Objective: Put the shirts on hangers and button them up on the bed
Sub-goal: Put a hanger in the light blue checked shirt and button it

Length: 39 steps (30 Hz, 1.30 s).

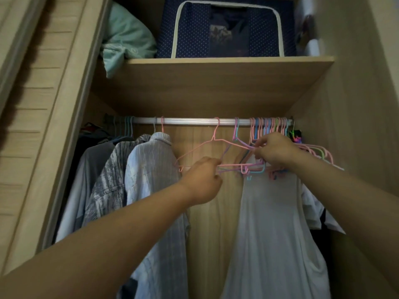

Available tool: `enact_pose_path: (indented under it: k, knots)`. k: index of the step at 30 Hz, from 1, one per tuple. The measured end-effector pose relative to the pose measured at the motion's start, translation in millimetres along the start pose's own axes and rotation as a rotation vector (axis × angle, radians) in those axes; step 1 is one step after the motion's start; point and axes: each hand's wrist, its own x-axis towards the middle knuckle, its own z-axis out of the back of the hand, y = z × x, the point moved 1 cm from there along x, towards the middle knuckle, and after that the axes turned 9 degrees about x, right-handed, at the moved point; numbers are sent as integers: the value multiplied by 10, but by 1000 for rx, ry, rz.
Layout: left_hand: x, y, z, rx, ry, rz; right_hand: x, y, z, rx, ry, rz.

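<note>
Dim, warm light reaches the wardrobe from the near side; the far corners on the left and right sink into shadow. The rail [190, 121] shows a pale sheen (the brightest spot). Detail is soft throughout, grainy, and straight edges bow towards the frame's margins.

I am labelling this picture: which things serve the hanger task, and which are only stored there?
For the task: pink hanger, left hand, right hand, bunched empty hangers, rail.
Only stored: dotted storage box, green bedding, white garment.
</note>
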Motion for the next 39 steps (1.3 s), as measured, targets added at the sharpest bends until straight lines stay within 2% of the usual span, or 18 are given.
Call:
enact_pose_path:
  k: [3,5,9,11,13,15,20,22,23,26,28,30,31,32,35,37,39]
  knots:
    - [417,-291,-103,-22,6,-113,-2,-42,62,114,18,-44]
    - [683,-359,-172,97,-6,-240,5,-88,109,107,-3,-52]
    - [1013,-318,-325,367,120,-280,59,-173,217,-48,-21,-49]
    - [1047,-346,-345,511,95,-311,65,-204,291,-158,-49,-27]
    - [1043,-358,-354,601,27,-349,50,-206,346,-167,-72,-25]
    - [1062,-363,-384,543,-7,-370,63,-220,376,-129,-106,-26]
    - [1049,-583,-444,70,56,-286,85,-223,356,25,-90,-83]
    - [1014,-596,-423,132,90,-275,71,-211,345,7,-77,-70]
    - [987,-572,-406,219,57,-266,69,-214,341,0,-75,-62]
    - [896,-427,-309,394,-197,-286,18,-232,342,-72,-54,-70]
    - [808,-304,-282,294,-238,-280,-16,-217,306,-270,-150,8]
    - [669,-193,-255,239,-184,-220,-78,-97,222,-502,-388,148]
    - [602,-123,-287,230,-160,-177,-92,-7,154,-524,-465,212]
    - [508,-74,-305,235,-132,-143,-117,125,94,-483,-467,238]
    - [126,105,-280,309,-44,-116,-130,435,-173,-127,-147,66]
    - [-118,337,-122,509,-81,-106,-168,594,-333,-114,43,12]
    - [-296,691,93,708,-83,-3,-167,639,-508,-116,133,-29]
